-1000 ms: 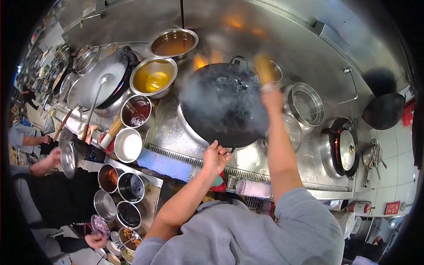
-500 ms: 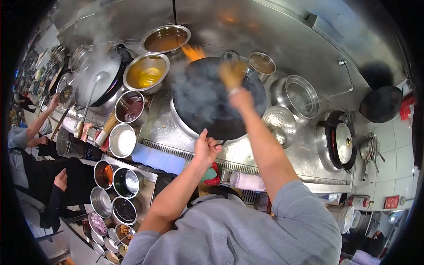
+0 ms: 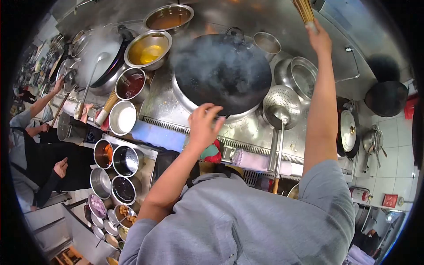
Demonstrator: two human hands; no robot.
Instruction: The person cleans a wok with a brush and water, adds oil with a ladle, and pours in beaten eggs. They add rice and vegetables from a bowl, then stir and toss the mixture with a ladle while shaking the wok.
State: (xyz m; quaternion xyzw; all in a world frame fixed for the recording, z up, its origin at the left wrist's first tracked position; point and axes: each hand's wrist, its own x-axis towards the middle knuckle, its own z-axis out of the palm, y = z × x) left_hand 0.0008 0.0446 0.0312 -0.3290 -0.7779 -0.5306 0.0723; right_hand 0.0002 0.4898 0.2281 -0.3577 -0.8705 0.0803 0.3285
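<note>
A large black wok (image 3: 223,73) sits on the burner in front of me, smoke drifting over its dark, wet-looking surface. My right hand (image 3: 319,39) is raised at the upper right, away from the wok, its fingers wrapped round the handle of a bamboo wok brush (image 3: 303,9) whose bristles point up and leave the view. Near the wok's front rim is my left hand (image 3: 204,128), fingers spread with nothing in them. Right of the wok lies a perforated strainer (image 3: 274,96), and a ladle (image 3: 283,115) rests in it.
Bowls of yellow oil (image 3: 150,54) and brown liquid (image 3: 169,18) stand behind left. Seasoning pots (image 3: 123,117) line the left side. A water pot (image 3: 304,76) and a lidded pot (image 3: 348,130) are at right. At far left, a co-worker's hand (image 3: 58,85) is near a steaming wok (image 3: 104,59).
My right hand has lifted the brush from over the wok to the upper right. The left hand's fingers have spread at the rim. The flame behind the wok has shrunk to a faint glow.
</note>
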